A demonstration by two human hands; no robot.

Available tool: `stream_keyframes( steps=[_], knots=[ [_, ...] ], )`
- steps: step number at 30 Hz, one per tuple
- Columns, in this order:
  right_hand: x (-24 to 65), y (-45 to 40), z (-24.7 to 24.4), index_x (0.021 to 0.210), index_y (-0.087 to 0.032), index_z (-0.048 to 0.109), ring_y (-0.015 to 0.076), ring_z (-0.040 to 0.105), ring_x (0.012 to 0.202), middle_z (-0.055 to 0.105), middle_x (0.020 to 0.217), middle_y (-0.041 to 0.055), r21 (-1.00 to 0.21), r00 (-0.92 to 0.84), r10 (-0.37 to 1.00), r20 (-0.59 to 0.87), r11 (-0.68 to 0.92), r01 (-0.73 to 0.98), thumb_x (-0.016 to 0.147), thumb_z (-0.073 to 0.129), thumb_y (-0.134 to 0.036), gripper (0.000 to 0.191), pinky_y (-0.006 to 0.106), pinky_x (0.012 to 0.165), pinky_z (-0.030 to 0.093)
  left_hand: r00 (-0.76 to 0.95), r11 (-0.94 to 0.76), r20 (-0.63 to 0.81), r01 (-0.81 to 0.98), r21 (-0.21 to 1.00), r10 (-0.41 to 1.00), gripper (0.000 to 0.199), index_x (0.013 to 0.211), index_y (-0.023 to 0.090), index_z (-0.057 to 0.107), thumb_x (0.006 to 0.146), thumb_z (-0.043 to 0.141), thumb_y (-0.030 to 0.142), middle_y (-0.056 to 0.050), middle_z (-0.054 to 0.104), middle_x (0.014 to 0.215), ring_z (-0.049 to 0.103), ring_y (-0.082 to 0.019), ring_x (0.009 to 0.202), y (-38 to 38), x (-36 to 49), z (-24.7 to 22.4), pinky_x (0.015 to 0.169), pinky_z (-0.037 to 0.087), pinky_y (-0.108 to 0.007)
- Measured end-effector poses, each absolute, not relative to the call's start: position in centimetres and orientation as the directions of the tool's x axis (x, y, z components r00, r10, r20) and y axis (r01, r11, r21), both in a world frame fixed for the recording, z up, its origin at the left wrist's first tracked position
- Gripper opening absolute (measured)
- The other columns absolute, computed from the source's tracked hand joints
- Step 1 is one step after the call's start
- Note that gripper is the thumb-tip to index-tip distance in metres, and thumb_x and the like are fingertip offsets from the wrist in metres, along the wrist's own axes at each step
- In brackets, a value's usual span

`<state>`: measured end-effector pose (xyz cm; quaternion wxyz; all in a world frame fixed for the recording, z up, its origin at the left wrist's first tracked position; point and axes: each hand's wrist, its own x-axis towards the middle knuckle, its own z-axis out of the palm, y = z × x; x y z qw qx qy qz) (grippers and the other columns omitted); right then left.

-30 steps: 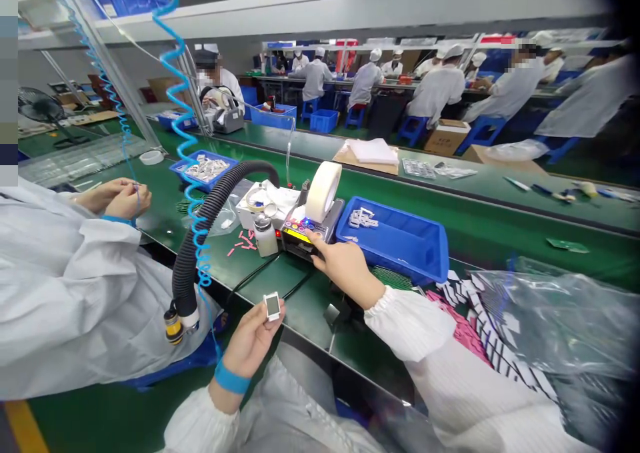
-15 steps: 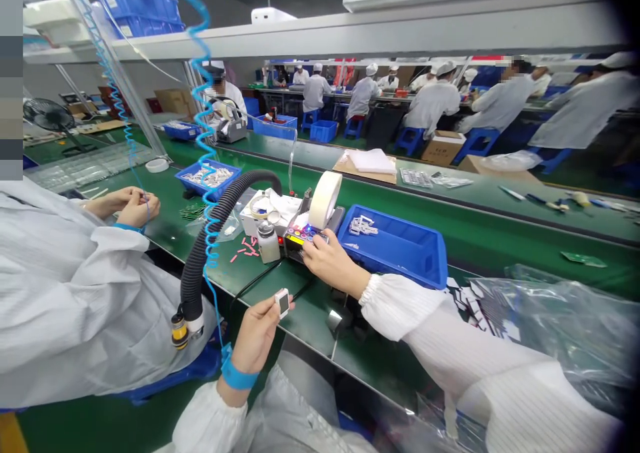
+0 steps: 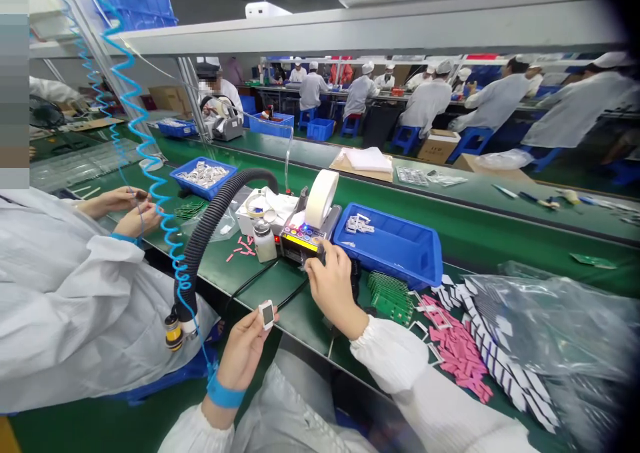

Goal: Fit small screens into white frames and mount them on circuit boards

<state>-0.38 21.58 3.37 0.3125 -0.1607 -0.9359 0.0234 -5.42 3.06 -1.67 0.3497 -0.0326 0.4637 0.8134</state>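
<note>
My left hand (image 3: 244, 346), with a blue strap round its wrist, pinches a small white-framed display (image 3: 268, 314) above the bench's front edge. The dark screen of the display faces up towards me. My right hand (image 3: 333, 283) is at the front of an automatic tape dispenser (image 3: 300, 240), its thumb and forefinger apart by the outlet. Whether a fingertip touches tape there is hard to see. A wide roll of pale tape (image 3: 321, 198) stands on top of the dispenser. Beside it is a white bottle with a metal top (image 3: 265, 242).
Right of the dispenser lies a blue tray (image 3: 400, 243) with white parts. Green circuit boards (image 3: 393, 296), pink strips (image 3: 457, 346) and plastic bags (image 3: 560, 320) lie nearer me. A black flexible hose (image 3: 210, 226) arches at left, beside a co-worker's hands (image 3: 133, 216).
My right hand has moved from the dispenser's button panel down to its front outlet. My left hand has shifted slightly left and down in view with the display. My right sleeve now uncovers boards and pink strips.
</note>
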Motion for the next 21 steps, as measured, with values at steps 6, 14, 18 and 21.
stream_keyframes(
  steps=[6,14,18,21],
  knots=[
    [0.0,23.2,5.4,0.090,-0.010,0.058,0.0252,0.057,0.084,0.036,0.142,0.0234,-0.004,-0.945,0.197,0.260,0.979,0.203,0.083,0.037,-0.004,0.023,0.040,0.075,0.040,-0.745,-0.313,-0.392,-0.610,0.728,0.540,0.032,0.089,0.015,0.074,0.062,0.077,0.031,-0.009,0.074,0.091,0.067,-0.020,0.089,2.7,-4.8,-2.0,0.096,0.045,-0.034],
    [0.5,24.0,9.7,0.095,-0.015,0.055,0.0162,0.064,0.079,0.069,0.097,0.0103,-0.197,-0.991,0.030,0.127,0.980,0.004,0.095,0.028,-0.014,0.027,0.025,0.066,0.044,-0.725,-0.296,-0.396,-0.625,0.722,0.564,0.031,0.087,0.014,0.074,0.062,0.078,0.030,-0.011,0.074,0.090,0.067,-0.021,0.089,3.5,-3.8,-2.0,0.098,0.044,-0.036],
    [1.9,22.9,9.1,0.082,-0.018,0.053,0.0150,0.060,0.102,0.065,0.111,0.0077,-0.328,-0.965,-0.074,0.251,0.932,-0.156,0.094,0.033,-0.017,0.024,0.024,0.079,0.045,-0.735,-0.311,-0.392,-0.619,0.721,0.554,0.029,0.087,0.015,0.074,0.063,0.077,0.030,-0.010,0.074,0.091,0.067,-0.020,0.088,3.2,-3.7,-1.6,0.096,0.045,-0.035],
    [2.2,22.9,7.7,0.081,-0.016,0.054,0.0173,0.063,0.083,0.045,0.137,0.0166,-0.201,-0.942,0.083,0.324,0.979,0.017,0.089,0.038,-0.016,0.017,0.029,0.071,0.045,-0.743,-0.309,-0.403,-0.615,0.725,0.534,0.029,0.088,0.014,0.074,0.063,0.077,0.030,-0.010,0.074,0.091,0.067,-0.019,0.088,2.5,-3.7,-1.5,0.095,0.046,-0.033]
  ],
)
